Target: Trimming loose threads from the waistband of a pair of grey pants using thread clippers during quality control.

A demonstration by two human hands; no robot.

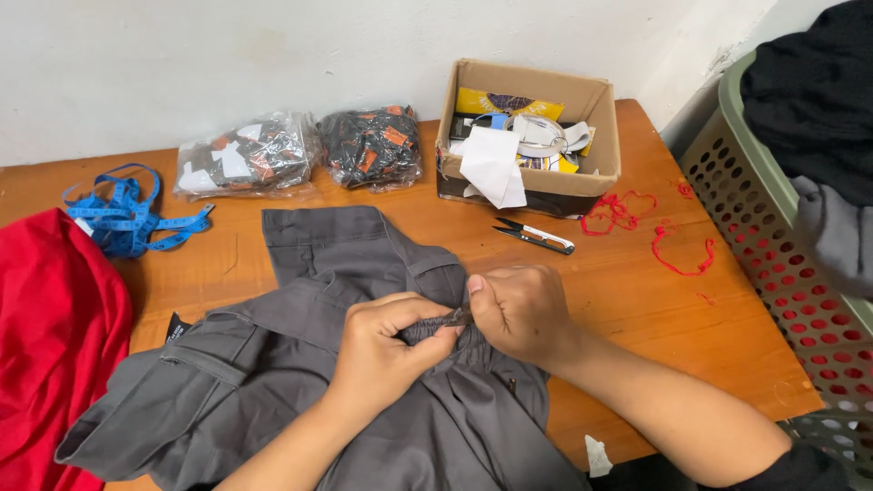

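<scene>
A grey garment with pockets lies spread over the near part of the wooden table. My left hand and my right hand meet at its middle. Both pinch a bunched strip of the grey cloth between thumb and fingers, the right thumb pressed on top. Small thread snips lie on the table just beyond my right hand.
An open cardboard box of odds and ends stands at the back. Two clear bags of dark items lie left of it, with a blue tape measure. Red cloth is at left, red threads and a green basket at right.
</scene>
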